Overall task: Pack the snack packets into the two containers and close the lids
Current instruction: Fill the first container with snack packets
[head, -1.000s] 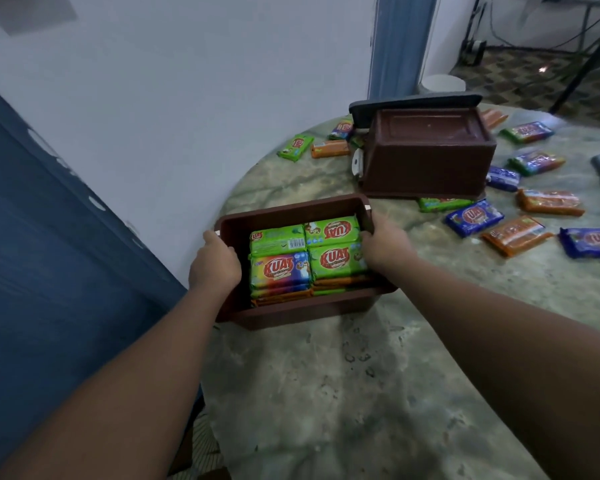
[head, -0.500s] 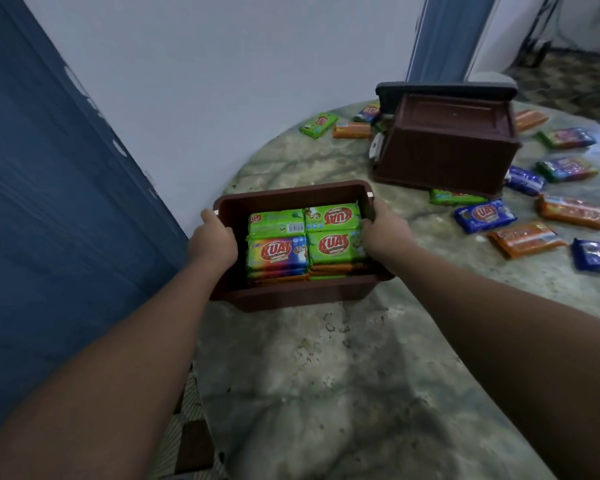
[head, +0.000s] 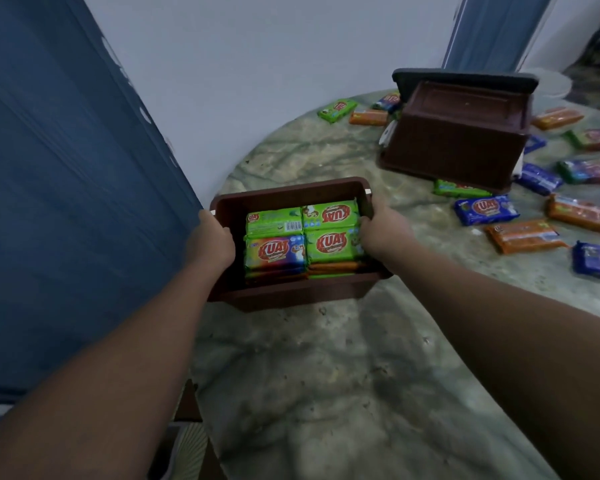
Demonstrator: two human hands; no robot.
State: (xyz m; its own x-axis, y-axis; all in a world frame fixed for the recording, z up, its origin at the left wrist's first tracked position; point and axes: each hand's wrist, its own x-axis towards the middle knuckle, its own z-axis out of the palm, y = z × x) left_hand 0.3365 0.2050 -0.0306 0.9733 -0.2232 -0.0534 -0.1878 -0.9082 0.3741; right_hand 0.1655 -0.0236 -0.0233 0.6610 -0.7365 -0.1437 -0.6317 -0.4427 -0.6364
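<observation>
Two hands, my left hand [head: 211, 244] and right hand [head: 383, 228], grip the open brown container [head: 284, 292], fingers curled over its side rims. Green KUAT snack packets [head: 305, 237] fill it; a second, upturned brown container [head: 454, 140] sits at two o'clock on the tabletop [head: 326, 393].

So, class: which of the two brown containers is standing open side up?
The near container, gripped by both hands and filled with packets; the far container lies upside down.

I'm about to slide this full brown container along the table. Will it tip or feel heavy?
The open brown container is probably fairly heavy for its size: snack packets fill it in stacked layers. It seems unlikely to tip, being low and wide and flat on the marble table. With the left hand and right hand gripping opposite rims, it should slide steadily.
</observation>
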